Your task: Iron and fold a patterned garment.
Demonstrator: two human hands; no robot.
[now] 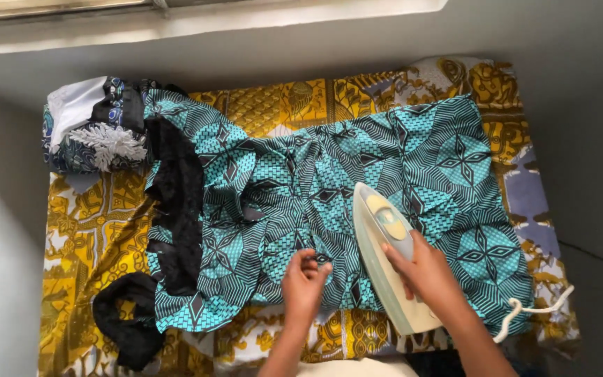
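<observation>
Your right hand (423, 269) is wrapped around the handle of a pale cream electric iron (387, 255), fingers curled over the top and the forearm running in from the lower right edge of the view. The iron rests soleplate-down on a turquoise and black geometric-print garment (357, 188), its pointed nose aimed away from you toward the upper left, and its white cord (532, 311) trails off to the right over the garment's hem. Your left hand (305, 279) sits just beside the iron on its left, the two hands apart; its fingers are bent and bunched on the fabric, pressing or pinching it near the lower edge, and I cannot tell which. The wrist comes up from the bottom of the frame, nearly straight. The garment lies spread across a yellow and brown patterned cloth (85, 237) that covers the surface beneath, with black lace trim (176, 209) running down its left side and curling out at the lower left. A folded stack of dark printed clothes (92, 132) sits at the far left corner, well apart from both hands.
</observation>
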